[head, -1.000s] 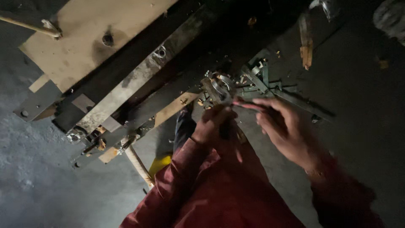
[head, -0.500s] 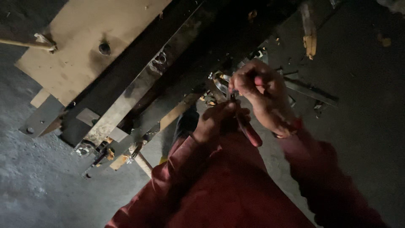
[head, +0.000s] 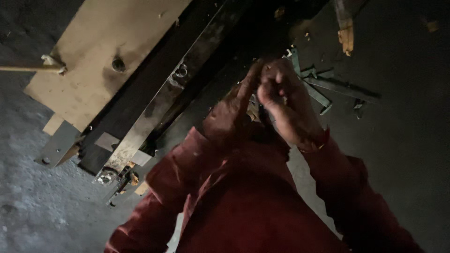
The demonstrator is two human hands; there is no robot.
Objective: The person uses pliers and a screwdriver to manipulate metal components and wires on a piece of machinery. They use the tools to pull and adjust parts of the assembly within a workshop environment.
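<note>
The right hand (head: 286, 100) has its grip curled tight into a fist, fingers pressed together; what it pinches, if anything, is hidden inside. The left hand (head: 229, 117) sits just beside it, touching or nearly so, with one finger stretched up and away and the rest folded; whether its grip holds anything cannot be told. Both wrists come out of dark red sleeves (head: 262, 201).

Head view: the floor (head: 33, 206) is rough grey concrete, dim, darker to the right. On it lies a long assembly running from near left to far right. Its far-left part is a pale wooden board (head: 108, 51) with a dark bolt (head: 118, 64) through it. Alongside runs a worn metal bar (head: 154, 112), long axis on the same diagonal, its near end carrying small fittings and wood chips.

The hands meet over the dark middle of this assembly, where a small part between them is mostly hidden and blurred. Just right of the right hand lie grey-green metal strips (head: 318, 89), crossing one another and pointing right. A wood scrap (head: 346, 33) sits farther off.
</note>
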